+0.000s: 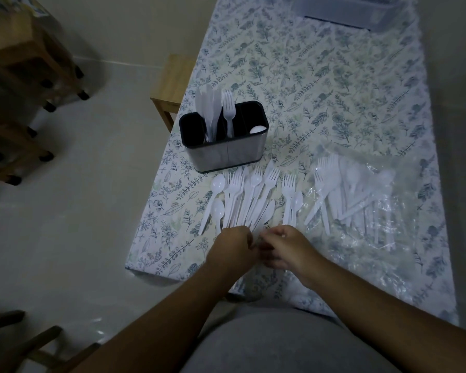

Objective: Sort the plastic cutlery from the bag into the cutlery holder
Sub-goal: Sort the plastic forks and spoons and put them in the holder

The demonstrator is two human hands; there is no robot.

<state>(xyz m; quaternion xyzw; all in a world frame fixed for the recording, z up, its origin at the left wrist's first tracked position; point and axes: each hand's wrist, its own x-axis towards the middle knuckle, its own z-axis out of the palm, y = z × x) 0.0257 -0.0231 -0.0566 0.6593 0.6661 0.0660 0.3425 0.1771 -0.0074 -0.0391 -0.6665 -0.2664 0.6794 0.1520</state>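
Observation:
A metal cutlery holder (221,154) with a black three-part insert stands on the table. Its left part holds white knives (209,111), the middle forks (228,111), the right a spoon (257,129). In front of it lies a fanned pile of white plastic forks, spoons and knives (249,200). A clear plastic bag (361,195) with more cutlery lies to the right. My left hand (233,247) and my right hand (287,246) meet at the handle ends of the pile, fingers curled over them; what each grips is hidden.
The table (334,90) has a floral cloth under clear plastic. A clear container (347,9) sits at its far end. A wooden stool (170,84) stands at the table's left, stacked wooden stools (24,76) further left.

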